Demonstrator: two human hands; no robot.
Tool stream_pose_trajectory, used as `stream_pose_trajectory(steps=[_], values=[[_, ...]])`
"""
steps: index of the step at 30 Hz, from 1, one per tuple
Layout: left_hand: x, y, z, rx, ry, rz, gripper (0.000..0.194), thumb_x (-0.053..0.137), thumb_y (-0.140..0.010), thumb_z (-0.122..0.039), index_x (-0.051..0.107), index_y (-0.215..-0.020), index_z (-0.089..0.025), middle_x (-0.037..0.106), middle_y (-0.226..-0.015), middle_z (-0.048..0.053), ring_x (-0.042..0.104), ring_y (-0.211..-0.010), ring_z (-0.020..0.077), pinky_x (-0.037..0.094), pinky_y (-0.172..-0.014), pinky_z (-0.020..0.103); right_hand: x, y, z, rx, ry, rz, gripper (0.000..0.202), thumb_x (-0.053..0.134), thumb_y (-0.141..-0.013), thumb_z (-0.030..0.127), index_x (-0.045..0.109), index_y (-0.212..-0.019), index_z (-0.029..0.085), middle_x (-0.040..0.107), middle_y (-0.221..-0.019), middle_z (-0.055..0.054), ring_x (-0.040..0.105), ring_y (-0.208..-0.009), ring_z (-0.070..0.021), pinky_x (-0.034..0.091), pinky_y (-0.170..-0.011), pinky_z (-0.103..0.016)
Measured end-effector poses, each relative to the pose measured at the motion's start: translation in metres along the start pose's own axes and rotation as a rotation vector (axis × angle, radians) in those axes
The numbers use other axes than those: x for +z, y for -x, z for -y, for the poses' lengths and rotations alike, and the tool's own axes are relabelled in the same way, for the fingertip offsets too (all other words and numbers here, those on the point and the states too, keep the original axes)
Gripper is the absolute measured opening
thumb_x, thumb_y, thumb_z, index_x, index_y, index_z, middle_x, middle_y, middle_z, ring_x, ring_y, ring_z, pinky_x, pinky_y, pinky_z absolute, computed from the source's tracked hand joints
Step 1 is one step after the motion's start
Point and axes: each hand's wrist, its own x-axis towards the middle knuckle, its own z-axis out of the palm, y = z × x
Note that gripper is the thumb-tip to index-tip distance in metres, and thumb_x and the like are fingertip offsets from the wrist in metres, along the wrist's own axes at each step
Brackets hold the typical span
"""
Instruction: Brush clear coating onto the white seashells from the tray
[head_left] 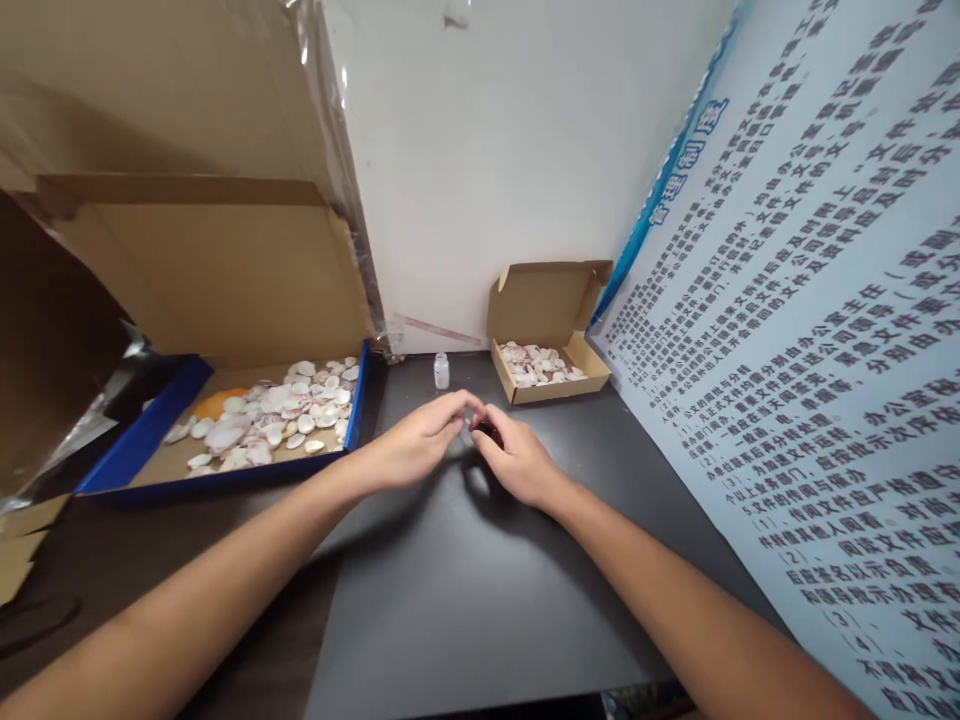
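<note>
My left hand (425, 438) and my right hand (523, 462) meet at the fingertips just above the dark grey tabletop. In my right hand's curled fingers sits a small dark, reddish thing (489, 432), mostly hidden, so its kind is unclear. My left fingers are bent and pressed together beside it; whatever lies between them is hidden. A small clear bottle (442, 372) with whitish contents stands upright behind my left hand. Beyond my right hand is a small open cardboard box (559, 392) with seashells (538, 364) in it.
At left, a large open box (361, 395) with blue sides holds many white seashells (277, 405) and something orange (219, 402). A white wall (480, 180) rises behind the table (450, 600). A light-blue printed board (787, 350) leans along the right side.
</note>
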Motion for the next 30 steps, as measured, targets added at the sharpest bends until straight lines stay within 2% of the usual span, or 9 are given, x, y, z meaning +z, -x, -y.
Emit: stream_pose_trajectory(steps=[2, 5, 7, 10, 16, 20, 22, 26, 30], values=[[-0.001, 0.019, 0.013, -0.11, -0.009, -0.046, 0.02, 0.039, -0.091, -0.025, 0.053, -0.104, -0.02, 0.059, -0.105, 0.006, 0.053, -0.101, 0.0208, 0.041, -0.093, 0.037, 0.003, 0.0, -0.001, 0.049, 0.002, -0.03, 0.01, 0.046, -0.087, 0.022, 0.051, -0.096, 0.02, 0.057, -0.076, 0.002, 0.052, -0.067, -0.016, 0.037, -0.064, -0.026], [-0.002, 0.033, 0.03, -0.236, 0.111, -0.084, 0.016, 0.043, -0.091, -0.031, 0.048, -0.102, -0.021, 0.055, -0.084, 0.001, 0.052, -0.078, 0.0162, 0.045, -0.075, 0.031, 0.01, -0.002, -0.003, 0.085, -0.004, -0.072, 0.015, 0.045, -0.084, 0.021, 0.046, -0.099, 0.021, 0.048, -0.069, 0.005, 0.047, -0.061, -0.0151, 0.035, -0.061, -0.026], [-0.001, 0.036, 0.039, -0.266, 0.288, -0.082, 0.018, 0.047, -0.09, -0.035, 0.045, -0.102, -0.021, 0.05, -0.075, -0.003, 0.05, -0.067, 0.0129, 0.042, -0.064, 0.026, 0.013, -0.007, -0.004, 0.069, -0.009, -0.062, 0.021, 0.043, -0.083, 0.019, 0.045, -0.105, 0.021, 0.05, -0.072, 0.003, 0.048, -0.063, -0.0157, 0.036, -0.062, -0.026], [0.0, 0.035, 0.048, -0.344, 0.457, -0.087, 0.025, 0.053, -0.087, -0.038, 0.044, -0.101, -0.02, 0.054, -0.076, -0.002, 0.049, -0.059, 0.0103, 0.036, -0.052, 0.022, 0.015, -0.02, -0.004, -0.016, -0.004, -0.004, 0.024, 0.038, -0.083, 0.016, 0.05, -0.103, 0.02, 0.056, -0.079, 0.0, 0.052, -0.07, -0.0172, 0.038, -0.067, -0.027], [0.003, 0.035, 0.054, -0.284, 0.369, -0.194, 0.017, 0.05, -0.089, -0.035, 0.049, -0.098, -0.02, 0.051, -0.074, -0.003, 0.044, -0.06, 0.0093, 0.037, -0.057, 0.023, 0.014, -0.044, -0.008, -0.19, -0.042, -0.041, 0.019, 0.036, -0.086, 0.018, 0.054, -0.082, 0.019, 0.056, -0.079, -0.002, 0.052, -0.074, -0.0176, 0.038, -0.071, -0.027], [0.004, 0.021, 0.059, -0.248, 0.255, -0.375, 0.006, 0.042, -0.089, -0.024, 0.047, -0.088, -0.021, 0.042, -0.067, -0.005, 0.037, -0.059, 0.0108, 0.032, -0.055, 0.023, 0.005, -0.054, -0.01, -0.176, -0.025, -0.169, 0.013, 0.042, -0.09, 0.026, 0.053, -0.091, 0.019, 0.055, -0.078, -0.001, 0.052, -0.074, -0.0176, 0.039, -0.07, -0.027], [0.004, 0.007, 0.063, -0.205, 0.201, -0.492, 0.011, 0.036, -0.085, -0.017, 0.041, -0.076, -0.021, 0.037, -0.064, -0.005, 0.035, -0.059, 0.012, 0.03, -0.055, 0.024, -0.005, -0.065, -0.005, -0.187, 0.028, -0.23, 0.011, 0.044, -0.088, 0.025, 0.05, -0.095, 0.019, 0.055, -0.08, -0.001, 0.053, -0.076, -0.0177, 0.039, -0.071, -0.027], [0.007, -0.024, 0.067, -0.154, 0.217, -0.665, 0.017, 0.033, -0.081, -0.015, 0.031, -0.065, -0.021, 0.032, -0.062, -0.003, 0.032, -0.059, 0.0136, 0.027, -0.054, 0.026, -0.029, -0.099, 0.016, -0.182, 0.221, -0.071, 0.01, 0.045, -0.087, 0.024, 0.051, -0.08, 0.021, 0.057, -0.073, 0.001, 0.051, -0.067, -0.0157, 0.036, -0.064, -0.026], [0.011, -0.042, 0.066, -0.186, 0.174, -0.768, 0.019, 0.032, -0.081, -0.015, 0.031, -0.064, -0.022, 0.036, -0.063, -0.002, 0.037, -0.063, 0.0151, 0.031, -0.059, 0.027, -0.038, -0.124, 0.035, -0.159, 0.331, -0.067, 0.011, 0.045, -0.083, 0.022, 0.053, -0.075, 0.02, 0.061, -0.071, 0.0, 0.051, -0.065, -0.016, 0.033, -0.062, -0.027]])
